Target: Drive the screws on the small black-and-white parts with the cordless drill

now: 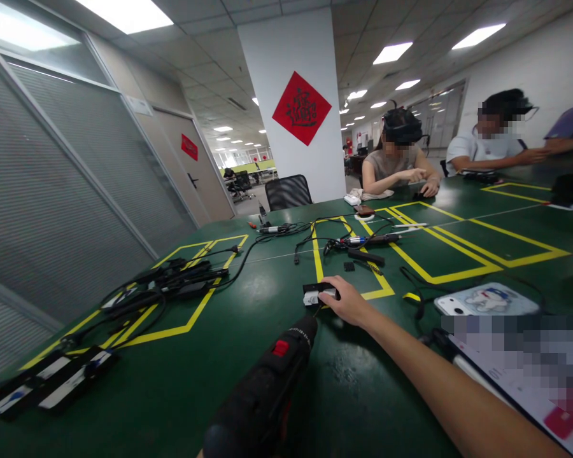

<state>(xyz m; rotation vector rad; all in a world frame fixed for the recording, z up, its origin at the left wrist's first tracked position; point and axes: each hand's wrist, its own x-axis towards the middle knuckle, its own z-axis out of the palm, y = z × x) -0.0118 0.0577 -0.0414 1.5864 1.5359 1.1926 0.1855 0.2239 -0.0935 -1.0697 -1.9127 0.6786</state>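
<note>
So, far left, a couple of flat black-and-white strips [71, 387] are laid on the smooth, slightly glossy green tabletop [258, 280]. Behind them a messy heap of black cables [167, 286], bendy and rubbery by the look, is spread across yellow tape [162, 336].

Bottom middle, the frame's filled by a chunky drill [267, 375]: hard black shell, red switch, rounded nose. Probably the heaviest thing here, best held by its handle, which can't be seen. Only a sliver of skin is shown at the bottom edge, so the left hand's grip can't be told.

Just past the drill's nose sits a small boxy block [311, 298], black above, white below. It's pinched at its right end between thumb and fingers of the right hand [346, 302]. Probably light, stiff and a bit slick, so it'd be best held across its long sides. Whether it's touched by the drill's thin bit can't be made out.

Further right, a stubby ridged black piece [349, 266] is left out, then a phone [489, 299] in a shiny printed case, likely slippery.
</note>
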